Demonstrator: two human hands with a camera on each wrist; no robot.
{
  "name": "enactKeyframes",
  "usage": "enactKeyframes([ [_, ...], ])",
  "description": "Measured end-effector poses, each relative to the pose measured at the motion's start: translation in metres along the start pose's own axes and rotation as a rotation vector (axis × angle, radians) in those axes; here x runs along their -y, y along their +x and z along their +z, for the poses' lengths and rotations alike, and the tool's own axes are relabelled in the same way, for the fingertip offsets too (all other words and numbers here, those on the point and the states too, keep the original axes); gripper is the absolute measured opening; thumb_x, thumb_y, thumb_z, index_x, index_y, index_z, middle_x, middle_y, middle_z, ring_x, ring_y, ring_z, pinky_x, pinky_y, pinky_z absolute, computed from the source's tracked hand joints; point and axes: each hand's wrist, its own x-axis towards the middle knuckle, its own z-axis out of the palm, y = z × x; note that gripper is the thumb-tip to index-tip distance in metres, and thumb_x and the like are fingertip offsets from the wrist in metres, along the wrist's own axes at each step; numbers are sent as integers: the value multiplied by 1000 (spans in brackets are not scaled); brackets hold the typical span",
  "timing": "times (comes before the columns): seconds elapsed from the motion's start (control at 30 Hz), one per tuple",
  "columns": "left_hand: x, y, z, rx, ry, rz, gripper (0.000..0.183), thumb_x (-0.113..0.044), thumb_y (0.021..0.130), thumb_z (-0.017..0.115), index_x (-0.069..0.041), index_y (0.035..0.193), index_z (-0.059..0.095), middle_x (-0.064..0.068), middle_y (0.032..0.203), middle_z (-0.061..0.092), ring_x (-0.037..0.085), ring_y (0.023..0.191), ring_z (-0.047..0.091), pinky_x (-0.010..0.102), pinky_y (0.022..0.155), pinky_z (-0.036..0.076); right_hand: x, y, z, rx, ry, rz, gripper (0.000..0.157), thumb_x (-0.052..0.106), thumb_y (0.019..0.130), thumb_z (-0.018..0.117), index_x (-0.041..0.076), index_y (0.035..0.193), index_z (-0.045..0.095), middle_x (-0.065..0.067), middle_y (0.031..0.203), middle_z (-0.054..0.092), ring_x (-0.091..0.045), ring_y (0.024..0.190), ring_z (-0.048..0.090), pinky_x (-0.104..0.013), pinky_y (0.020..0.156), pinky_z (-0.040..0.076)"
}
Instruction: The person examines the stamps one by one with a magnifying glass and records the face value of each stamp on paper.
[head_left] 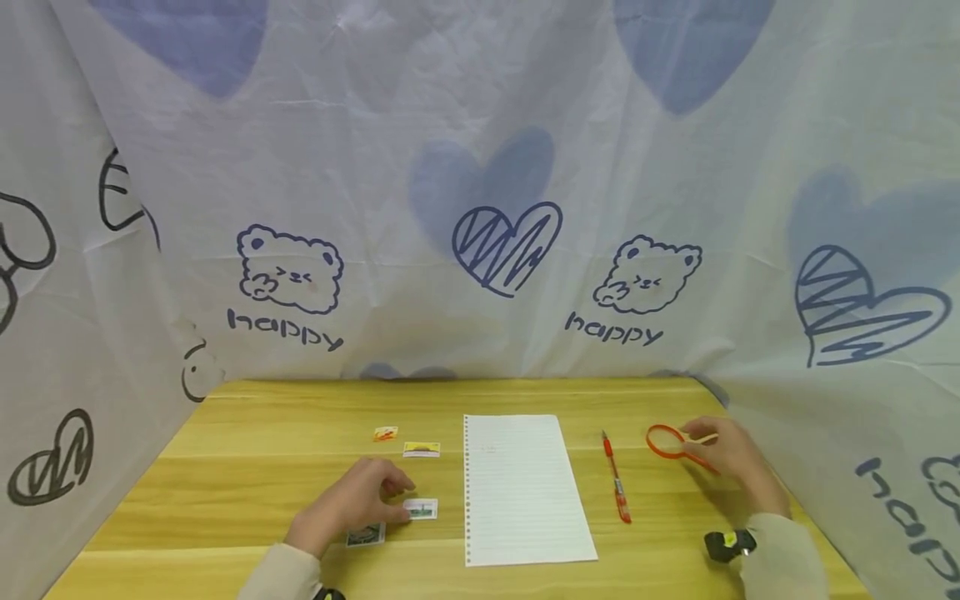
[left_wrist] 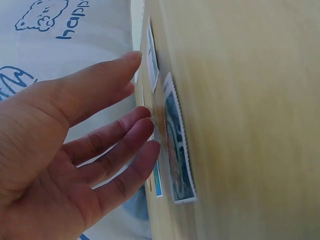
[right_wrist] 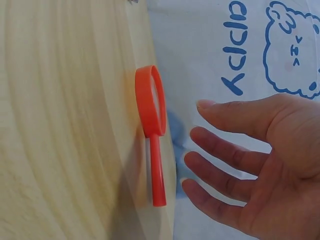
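Note:
My left hand [head_left: 362,500] hovers over the table's left side, thumb and fingers apart and holding nothing. Its thumb tip is close to a pale stamp with a green picture [head_left: 423,509]. Partly under the hand lies a dark green stamp [head_left: 366,537], whose perforated edge shows in the left wrist view [left_wrist: 178,150]. On the right, my right hand [head_left: 726,454] is held just above a red magnifying glass [head_left: 652,432]. In the right wrist view the magnifying glass [right_wrist: 157,175] lies on the table, with a visible gap between its handle and the loosely bent fingers.
A yellow stamp [head_left: 422,450] and a small orange-red stamp [head_left: 386,434] lie farther back on the left. A lined sheet of paper [head_left: 525,500] occupies the middle of the wooden table. Between it and the magnifying glass lies a red pen [head_left: 617,481]. Printed cloth [head_left: 390,208] hangs behind.

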Motion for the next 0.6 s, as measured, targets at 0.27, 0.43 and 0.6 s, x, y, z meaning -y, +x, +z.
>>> enactKeyframes([
  [0.27, 0, -3, 2, 0, 0, -14, 35, -17, 79, 90, -3, 108, 78, 9, 105, 76, 22, 94, 68, 40, 81, 60, -7, -2, 7, 1, -66, 36, 28, 9, 89, 74, -8, 111, 71, -30, 106, 73, -36, 88, 73, -41, 77, 58],
  [0.43, 1, -2, 1, -11, -6, -4, 33, -16, 78, 90, -3, 106, 78, 8, 104, 76, 21, 93, 67, 39, 80, 59, -10, -3, 9, -28, -105, 61, 26, 10, 90, 73, -7, 109, 71, -29, 106, 73, -41, 93, 72, -51, 84, 56],
  [0.6, 0, -1, 1, -17, 11, 7, 31, -16, 78, 90, -4, 105, 79, 6, 102, 76, 20, 91, 67, 36, 79, 59, -12, -4, 9, -39, -114, 80, 25, 9, 88, 75, -8, 105, 72, -26, 101, 74, -42, 96, 70, -52, 87, 55],
])
